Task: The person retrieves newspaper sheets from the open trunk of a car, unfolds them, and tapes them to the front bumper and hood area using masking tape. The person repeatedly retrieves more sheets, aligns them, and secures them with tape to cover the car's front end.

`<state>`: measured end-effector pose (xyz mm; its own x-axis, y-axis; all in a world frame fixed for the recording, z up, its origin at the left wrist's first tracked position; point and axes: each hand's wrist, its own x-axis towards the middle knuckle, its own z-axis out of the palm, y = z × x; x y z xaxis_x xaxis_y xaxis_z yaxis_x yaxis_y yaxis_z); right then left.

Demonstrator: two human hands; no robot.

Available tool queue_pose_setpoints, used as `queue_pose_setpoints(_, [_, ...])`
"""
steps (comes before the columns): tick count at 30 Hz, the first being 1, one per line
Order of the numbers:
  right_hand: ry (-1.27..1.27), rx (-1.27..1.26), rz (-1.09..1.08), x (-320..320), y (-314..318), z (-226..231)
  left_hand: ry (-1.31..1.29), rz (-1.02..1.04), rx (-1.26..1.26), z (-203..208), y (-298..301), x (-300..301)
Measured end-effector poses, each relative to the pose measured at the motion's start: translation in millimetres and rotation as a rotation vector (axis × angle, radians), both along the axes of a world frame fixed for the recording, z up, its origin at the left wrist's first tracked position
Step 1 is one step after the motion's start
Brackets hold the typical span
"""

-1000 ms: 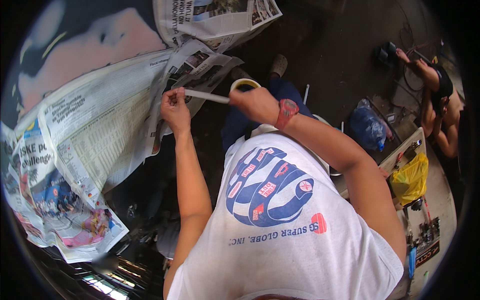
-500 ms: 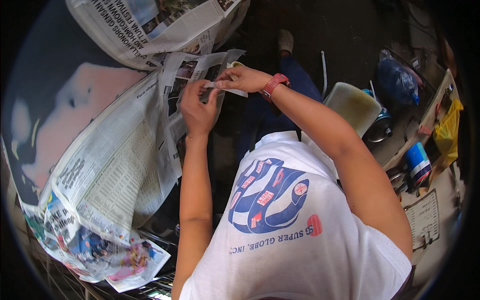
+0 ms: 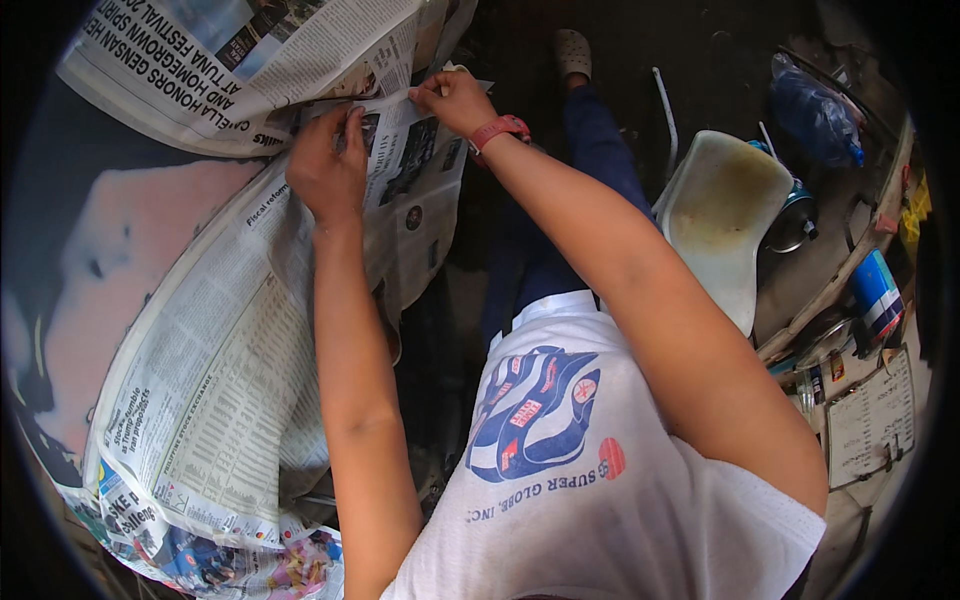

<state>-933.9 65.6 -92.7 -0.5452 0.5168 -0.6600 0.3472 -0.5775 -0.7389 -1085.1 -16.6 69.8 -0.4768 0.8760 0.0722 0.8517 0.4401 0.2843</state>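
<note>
A pale strip that looks like masking tape is stretched between my hands, over the overlap of two newspaper sheets. My left hand is closed at its left end, thumb and forefinger at the strip. My right hand, with a red watch at the wrist, pinches the other end; a small pale piece shows behind its fingers, too hidden to make out. Under the strip hangs a newspaper sheet. The upper newspaper and the long left newspaper lie along the edge of a dark and pink painted surface.
At the right stands a pale, stained plastic seat. Beyond it are a blue plastic bag, a dark round canister, a blue can and a whitish sheet on a board. My leg and a beige clog extend ahead.
Both hands have moved up and left in the picture and farther apart, drawing the strip out between them. The newspaper below now hangs more spread out. The whole view has shifted too.
</note>
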Motion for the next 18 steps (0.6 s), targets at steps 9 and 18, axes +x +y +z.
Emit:
queue_pose_setpoints(9, [-0.112,0.163,0.013,-55,-5,-16,0.23,0.044,-0.062,-16,9,-22])
queue_pose_setpoints(18, [-0.137,0.172,0.002,-93,-17,-16,0.292,0.198,-0.184,-17,10,-13])
